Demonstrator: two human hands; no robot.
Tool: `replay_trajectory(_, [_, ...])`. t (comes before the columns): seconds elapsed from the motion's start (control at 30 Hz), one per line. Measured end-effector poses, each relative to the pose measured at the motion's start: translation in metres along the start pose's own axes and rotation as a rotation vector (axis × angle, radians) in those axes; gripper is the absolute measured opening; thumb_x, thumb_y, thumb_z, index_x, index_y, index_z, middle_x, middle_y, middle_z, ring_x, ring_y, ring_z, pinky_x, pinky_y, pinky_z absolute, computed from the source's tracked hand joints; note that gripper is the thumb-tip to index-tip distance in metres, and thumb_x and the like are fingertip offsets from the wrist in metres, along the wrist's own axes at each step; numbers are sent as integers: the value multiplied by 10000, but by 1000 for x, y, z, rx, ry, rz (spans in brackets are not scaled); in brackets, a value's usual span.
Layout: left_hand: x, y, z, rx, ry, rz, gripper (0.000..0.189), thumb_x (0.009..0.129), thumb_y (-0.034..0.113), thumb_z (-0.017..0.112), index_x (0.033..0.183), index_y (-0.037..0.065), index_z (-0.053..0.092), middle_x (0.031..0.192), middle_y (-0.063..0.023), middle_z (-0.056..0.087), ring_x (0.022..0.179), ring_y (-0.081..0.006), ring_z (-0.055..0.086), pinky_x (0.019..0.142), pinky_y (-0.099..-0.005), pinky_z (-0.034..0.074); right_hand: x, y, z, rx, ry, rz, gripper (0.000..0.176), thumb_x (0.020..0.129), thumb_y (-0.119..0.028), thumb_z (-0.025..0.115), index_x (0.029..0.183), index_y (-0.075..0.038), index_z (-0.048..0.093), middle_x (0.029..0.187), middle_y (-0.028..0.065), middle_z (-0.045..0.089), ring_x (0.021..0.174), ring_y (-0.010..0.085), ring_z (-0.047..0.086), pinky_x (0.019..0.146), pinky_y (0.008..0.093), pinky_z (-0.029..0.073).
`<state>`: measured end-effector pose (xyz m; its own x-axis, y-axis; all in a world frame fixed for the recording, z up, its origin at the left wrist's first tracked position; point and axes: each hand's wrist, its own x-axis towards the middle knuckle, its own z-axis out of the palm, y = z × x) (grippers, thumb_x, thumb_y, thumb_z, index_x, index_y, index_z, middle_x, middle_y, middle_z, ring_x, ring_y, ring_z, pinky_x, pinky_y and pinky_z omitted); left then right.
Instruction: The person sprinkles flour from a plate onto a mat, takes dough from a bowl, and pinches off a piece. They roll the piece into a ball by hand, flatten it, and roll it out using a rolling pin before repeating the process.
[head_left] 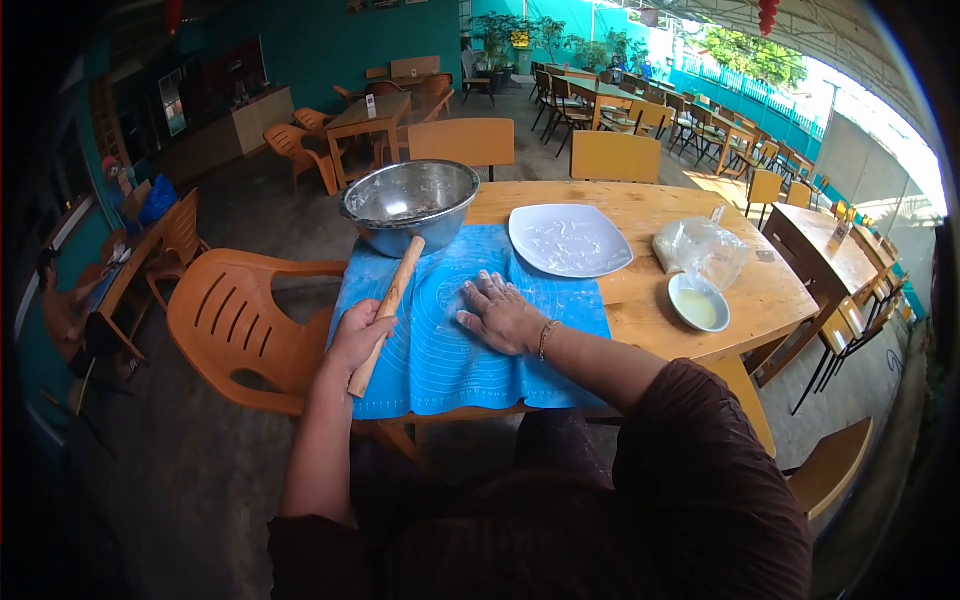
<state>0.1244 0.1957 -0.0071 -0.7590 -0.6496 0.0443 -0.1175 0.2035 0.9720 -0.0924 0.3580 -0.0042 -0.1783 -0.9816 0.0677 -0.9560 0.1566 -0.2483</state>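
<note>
My left hand [362,335] is wrapped round a wooden rolling pin [402,278], which tilts up and away over the left part of a blue baking mat [430,365]. Flat on that mat lies my right hand [498,315], its fingers stretched out and dusted with white. The mat is printed with white circles and its front edge hangs in folds over the table edge. Beyond the rolling pin's far end stands a metal mixing bowl [410,205] with white smears inside. A white plate [570,240] sprinkled with white powder rests on the mat's far right corner.
On the wooden table [650,330], to the right, are a small bowl [699,304] of pale liquid and a clear plastic bag [705,250] with white contents. An orange plastic chair [245,325] stands close on the left. A person [65,315] sits at the far left.
</note>
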Motion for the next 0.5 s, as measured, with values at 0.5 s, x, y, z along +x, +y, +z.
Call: replay_trajectory(0.5, [-5,5,2,22,-1,-3,223,888,114,626,1062,-11,563,800,-33,594,689,-87,543,601,-229,443,-123,37,-16,146,269,45,584,1001,-416,401,1389,20,423,1444,317,339,1359,472,307,1133,476,266])
